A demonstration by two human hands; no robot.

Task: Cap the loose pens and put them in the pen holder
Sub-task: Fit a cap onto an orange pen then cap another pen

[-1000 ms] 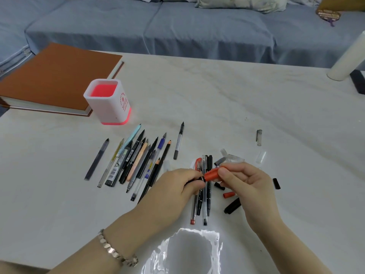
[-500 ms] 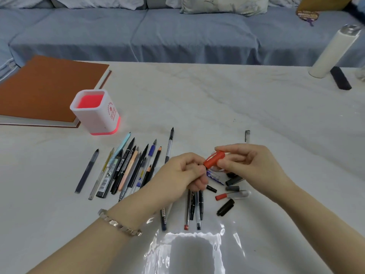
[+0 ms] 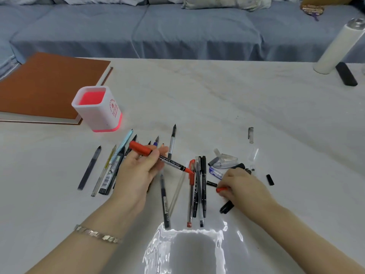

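Having parted since before: left hand (image 3: 138, 171) gripping capped marker (image 3: 158, 157), right hand (image 3: 240, 184) pinching small red cap (image 3: 220, 189).

i count one pen holder (image 3: 98, 108), one brown book (image 3: 47, 86), one white bottle (image 3: 339, 48), one marker (image 3: 158, 156) in my left hand (image 3: 138, 171), and one small red cap (image 3: 221, 189) under my right hand (image 3: 243, 186).
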